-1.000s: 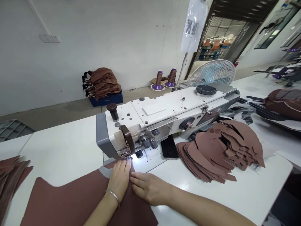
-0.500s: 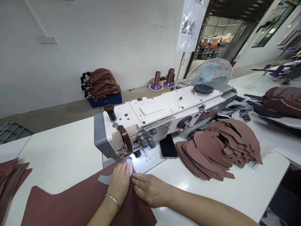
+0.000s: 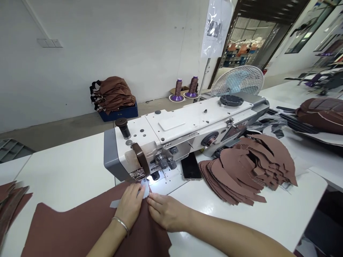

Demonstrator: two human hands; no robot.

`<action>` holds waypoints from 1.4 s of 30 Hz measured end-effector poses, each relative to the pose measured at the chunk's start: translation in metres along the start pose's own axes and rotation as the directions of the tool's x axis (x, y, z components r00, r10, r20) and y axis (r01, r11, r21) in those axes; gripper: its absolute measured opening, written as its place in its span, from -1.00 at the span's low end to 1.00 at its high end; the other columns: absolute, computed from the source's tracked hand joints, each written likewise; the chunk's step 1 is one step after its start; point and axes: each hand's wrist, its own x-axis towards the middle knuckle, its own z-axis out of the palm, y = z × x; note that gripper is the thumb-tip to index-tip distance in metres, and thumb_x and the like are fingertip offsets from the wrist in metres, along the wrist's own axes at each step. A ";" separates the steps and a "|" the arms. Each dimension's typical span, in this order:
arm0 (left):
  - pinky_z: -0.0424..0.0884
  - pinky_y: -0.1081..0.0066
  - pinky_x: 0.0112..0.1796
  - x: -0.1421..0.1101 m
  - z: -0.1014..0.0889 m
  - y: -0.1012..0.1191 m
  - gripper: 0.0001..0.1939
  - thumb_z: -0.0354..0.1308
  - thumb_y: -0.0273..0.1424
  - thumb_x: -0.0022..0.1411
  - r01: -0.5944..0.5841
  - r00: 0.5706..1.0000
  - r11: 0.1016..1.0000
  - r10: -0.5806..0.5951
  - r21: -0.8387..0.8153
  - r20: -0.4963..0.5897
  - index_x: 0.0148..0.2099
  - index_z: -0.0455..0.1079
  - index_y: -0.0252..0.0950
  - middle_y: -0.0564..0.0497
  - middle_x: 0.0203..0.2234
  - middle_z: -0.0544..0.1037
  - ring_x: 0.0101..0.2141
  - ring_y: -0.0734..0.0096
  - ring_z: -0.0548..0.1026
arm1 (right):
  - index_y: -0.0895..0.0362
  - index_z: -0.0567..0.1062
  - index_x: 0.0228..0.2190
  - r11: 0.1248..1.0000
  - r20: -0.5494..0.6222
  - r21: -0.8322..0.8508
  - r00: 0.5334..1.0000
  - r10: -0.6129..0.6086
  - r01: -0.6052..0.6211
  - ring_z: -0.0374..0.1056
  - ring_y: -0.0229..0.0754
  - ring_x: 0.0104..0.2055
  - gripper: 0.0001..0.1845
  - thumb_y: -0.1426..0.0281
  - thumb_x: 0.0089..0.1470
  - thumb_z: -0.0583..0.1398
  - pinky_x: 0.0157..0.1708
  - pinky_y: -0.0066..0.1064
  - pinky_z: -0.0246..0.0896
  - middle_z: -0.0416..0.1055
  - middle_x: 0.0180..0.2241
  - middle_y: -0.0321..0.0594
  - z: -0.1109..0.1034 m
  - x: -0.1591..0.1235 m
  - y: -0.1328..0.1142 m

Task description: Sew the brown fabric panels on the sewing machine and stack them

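More pale patch (image 3: 145, 188) shows at the sewing machine (image 3: 171, 125), my left hand (image 3: 130, 201) having slid back flat across the brown panel (image 3: 77, 228) below it, so stitching seems under way; from here I can't tell whether my right hand (image 3: 169, 212) pinches.

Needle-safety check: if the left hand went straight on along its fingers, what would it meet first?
Likely the presser-foot area of the sewing machine, just ahead of the left hand's fingertips; the exact gap and height are unclear from this view.

Looks like a sewing workshop, judging by sewing machine (image 3: 174, 125), thread spools (image 3: 178, 87), stacked cut brown pieces (image 3: 233, 162).
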 end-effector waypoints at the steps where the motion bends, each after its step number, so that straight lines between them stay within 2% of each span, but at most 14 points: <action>1: 0.39 0.31 -0.28 0.000 0.000 -0.002 -0.70 -0.16 -0.62 0.25 -0.011 1.000 1.000 0.011 -0.002 -0.005 -0.11 0.37 -0.43 -0.15 -0.31 0.41 -0.29 0.27 0.34 | 0.41 0.47 -0.23 1.000 -0.003 -0.007 1.000 0.000 0.000 0.37 0.04 -0.02 -0.77 0.53 0.15 0.07 0.12 -0.16 0.17 0.43 -0.10 0.14 0.001 -0.001 0.000; 7: 0.40 0.34 -0.27 0.000 0.001 -0.013 -0.67 -0.21 -0.54 0.32 -0.081 0.997 0.997 0.081 0.017 -0.014 -0.09 0.37 -0.39 -0.16 -0.26 0.47 -0.26 0.28 0.38 | 0.42 0.46 -0.20 1.000 0.016 -0.024 1.000 0.001 -0.001 0.36 0.04 0.00 -0.75 0.52 0.16 0.07 0.14 -0.15 0.15 0.42 -0.07 0.16 0.002 -0.002 -0.001; 10: 0.40 0.33 -0.31 0.000 0.001 -0.019 -0.64 -0.24 -0.53 0.33 -0.099 0.994 0.995 0.097 0.032 0.055 -0.06 0.38 -0.35 -0.14 -0.26 0.49 -0.31 0.29 0.41 | 0.43 0.45 -0.19 1.000 0.027 -0.020 1.000 0.002 -0.001 0.34 0.03 0.02 -0.74 0.53 0.17 0.05 0.15 -0.14 0.15 0.41 -0.06 0.18 0.003 -0.001 -0.001; 18: 0.43 0.34 -0.25 0.001 -0.003 -0.031 -0.62 -0.24 -0.50 0.34 -0.145 0.965 0.989 0.142 -0.002 0.218 0.06 0.32 -0.32 -0.14 -0.18 0.52 -0.27 0.31 0.47 | 0.43 0.46 -0.19 1.000 -0.006 -0.014 1.000 0.009 -0.009 0.36 0.06 -0.01 -0.71 0.54 0.17 0.01 0.09 -0.14 0.22 0.43 -0.09 0.16 0.002 0.000 -0.001; 22: 0.43 0.30 -0.21 0.002 -0.001 -0.032 -0.63 -0.22 -0.50 0.34 -0.125 0.955 0.991 0.134 -0.049 0.265 0.07 0.31 -0.32 -0.15 -0.16 0.52 -0.23 0.29 0.48 | 0.45 0.45 -0.15 1.000 0.021 -0.012 1.000 0.016 -0.016 0.34 0.10 0.02 -0.67 0.51 0.17 0.01 0.08 -0.11 0.24 0.42 -0.06 0.17 0.004 -0.001 -0.002; 26: 0.44 0.34 -0.25 0.005 -0.003 -0.031 -0.62 -0.22 -0.54 0.32 -0.108 0.940 0.992 0.122 -0.061 0.320 0.05 0.32 -0.34 -0.15 -0.16 0.52 -0.25 0.32 0.49 | 0.47 0.43 -0.12 1.000 0.051 -0.011 0.999 0.017 -0.016 0.33 0.10 0.04 -0.67 0.51 0.17 0.03 0.10 -0.08 0.21 0.39 -0.04 0.22 0.006 -0.001 -0.002; 31: 0.42 0.33 -0.27 0.011 -0.008 -0.026 -0.63 -0.18 -0.60 0.28 -0.118 0.938 0.993 0.115 -0.010 0.326 0.00 0.36 -0.38 -0.14 -0.20 0.53 -0.26 0.29 0.49 | 0.48 0.44 -0.15 0.999 0.037 -0.013 0.999 0.033 -0.033 0.35 0.08 0.03 -0.70 0.54 0.15 0.04 0.13 -0.08 0.18 0.41 -0.07 0.23 0.006 0.003 -0.001; 36: 0.38 0.31 -0.28 0.013 -0.008 -0.013 -0.65 -0.20 -0.61 0.26 -0.076 0.926 0.997 0.073 -0.007 0.369 -0.10 0.40 -0.38 -0.11 -0.31 0.51 -0.31 0.27 0.45 | 0.46 0.45 -0.16 0.998 0.008 -0.034 0.999 0.049 -0.049 0.34 0.08 0.03 -0.69 0.55 0.14 0.02 0.16 -0.10 0.14 0.42 -0.07 0.18 0.003 0.006 0.000; 42: 0.36 0.27 -0.35 0.014 -0.005 0.010 -0.66 -0.19 -0.66 0.21 -0.022 0.947 0.997 -0.003 0.074 0.322 -0.28 0.42 -0.39 -0.09 -0.44 0.44 -0.39 0.24 0.39 | 0.50 0.44 -0.15 0.999 0.006 -0.038 0.999 0.038 -0.037 0.32 0.12 0.06 -0.68 0.55 0.14 0.02 0.20 -0.07 0.07 0.41 -0.07 0.22 0.005 0.005 0.000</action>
